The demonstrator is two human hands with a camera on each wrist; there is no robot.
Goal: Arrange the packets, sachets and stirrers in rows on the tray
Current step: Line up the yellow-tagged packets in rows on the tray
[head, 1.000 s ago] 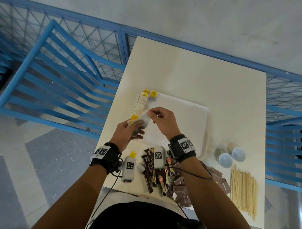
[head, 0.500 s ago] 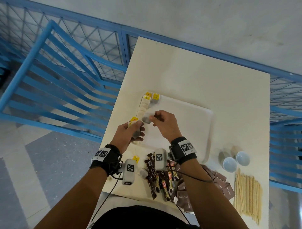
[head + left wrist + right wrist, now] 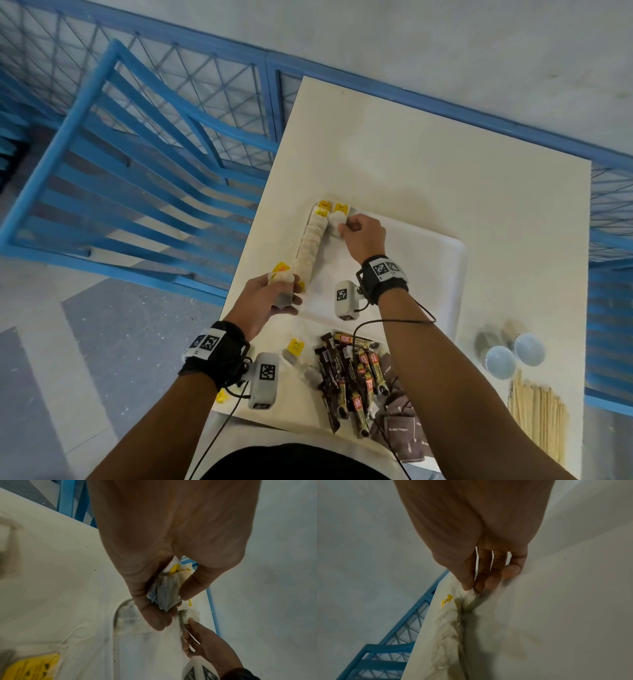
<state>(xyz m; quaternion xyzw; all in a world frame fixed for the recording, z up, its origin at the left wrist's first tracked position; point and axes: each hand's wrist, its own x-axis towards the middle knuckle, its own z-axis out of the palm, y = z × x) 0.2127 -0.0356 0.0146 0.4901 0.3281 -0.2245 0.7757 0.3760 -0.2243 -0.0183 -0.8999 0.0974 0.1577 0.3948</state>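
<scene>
Brown sachets [image 3: 349, 373], stirrers [image 3: 537, 416] (off-tray) — bowls [image 3: 513, 354] between

Cream rectangular table [image 3: 445, 164] against blue wire-mesh railing [image 3: 191, 85]. Blue slatted chair [image 3: 113, 192] left of table. Grey concrete floor [image 3: 445, 44] beyond railing; paler tiled floor [image 3: 85, 342] near chair. Light soft, even.

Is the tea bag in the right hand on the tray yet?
Yes. The white tea bag lies on the white plastic tray, starting a second row, with the right hand pinching it.
</scene>
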